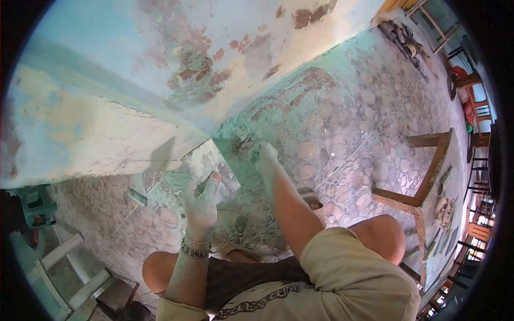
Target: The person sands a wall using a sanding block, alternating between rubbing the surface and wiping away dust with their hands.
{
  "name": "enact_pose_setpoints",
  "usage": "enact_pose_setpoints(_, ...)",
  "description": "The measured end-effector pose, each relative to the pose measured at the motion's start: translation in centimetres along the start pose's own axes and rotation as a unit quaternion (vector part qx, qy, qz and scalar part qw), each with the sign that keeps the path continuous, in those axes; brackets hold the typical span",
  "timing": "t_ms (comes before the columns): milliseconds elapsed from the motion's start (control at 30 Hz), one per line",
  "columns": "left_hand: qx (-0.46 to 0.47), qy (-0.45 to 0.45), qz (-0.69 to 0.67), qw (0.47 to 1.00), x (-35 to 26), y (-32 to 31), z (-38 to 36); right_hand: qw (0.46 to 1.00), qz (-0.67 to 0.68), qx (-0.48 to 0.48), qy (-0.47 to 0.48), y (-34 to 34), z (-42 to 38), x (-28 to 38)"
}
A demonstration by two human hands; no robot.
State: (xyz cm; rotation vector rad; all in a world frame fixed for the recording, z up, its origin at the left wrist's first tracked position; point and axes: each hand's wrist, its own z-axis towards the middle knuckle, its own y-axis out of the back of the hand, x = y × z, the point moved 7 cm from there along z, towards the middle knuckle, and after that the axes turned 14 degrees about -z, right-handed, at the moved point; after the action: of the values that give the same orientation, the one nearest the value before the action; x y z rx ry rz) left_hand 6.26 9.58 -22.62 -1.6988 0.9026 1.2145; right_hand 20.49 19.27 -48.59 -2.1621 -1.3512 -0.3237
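Observation:
My left hand (pixel 202 206), coated in pale dust, grips a flat rectangular board (pixel 214 170) with its thumb lying on top. Whitish powder smears the board's face, and its far corner is close to the base of the peeling wall corner (pixel 206 131). My right hand (pixel 267 156), also dusty, reaches down near the floor just right of that corner. Its fingers are mostly turned away, so what they hold, if anything, is hidden. Greenish dust and scraped flakes (pixel 243 144) lie on the floor in front of it.
A pebbled stone floor (pixel 369 96) spreads around. A wooden frame (pixel 423 198) stands at the right, a pale wooden frame (pixel 69 278) at lower left. A small dusty block (pixel 137 197) lies left of the board. Chairs (pixel 482 109) line the far right; a green plastic stool (pixel 40 206) is at left.

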Motion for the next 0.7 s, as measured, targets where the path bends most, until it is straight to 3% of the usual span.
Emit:
enact_pose_setpoints(100,-0.009,0.0,-0.016,1.0,-1.7,-1.0,0.0,0.999,0.0,0.008,0.039,-5.5,-6.1,4.1)
enact_pose_setpoints(167,-0.031,0.019,-0.049,0.998,-1.9,-0.9,-0.2,0.961,0.124,0.212,0.125,-11.7,-10.6,9.1)
enact_pose_setpoints(267,-0.045,0.013,-0.093,0.995,-2.6,-0.5,-0.8,0.95,0.194,0.143,0.2,-12.4,-13.3,12.3)
enact_pose_setpoints(300,-0.042,-0.005,-0.073,0.996,-3.1,-0.4,-1.0,0.964,0.059,0.063,0.251,-11.0,-12.0,11.9)
enact_pose_setpoints(367,-0.038,-0.025,-0.041,0.998,-3.6,0.4,-1.5,0.916,-0.209,-0.103,0.328,-7.5,-7.1,9.3)
enact_pose_setpoints(467,-0.038,0.006,-0.028,0.999,-3.1,2.2,-1.9,0.875,-0.319,-0.178,0.317,-2.9,-4.0,7.3)
enact_pose_setpoints(533,-0.096,0.006,-0.051,0.994,-3.9,2.1,-2.8,0.857,-0.345,-0.231,0.306,-1.1,-1.7,6.6)
enact_pose_setpoints(633,-0.136,0.013,-0.054,0.989,-4.5,2.8,-3.2,0.799,-0.325,-0.221,0.456,-6.6,-4.6,9.3)
enact_pose_setpoints(700,-0.151,0.019,-0.055,0.987,-4.5,3.0,-3.2,0.843,-0.249,-0.146,0.454,-12.1,-6.7,11.5)
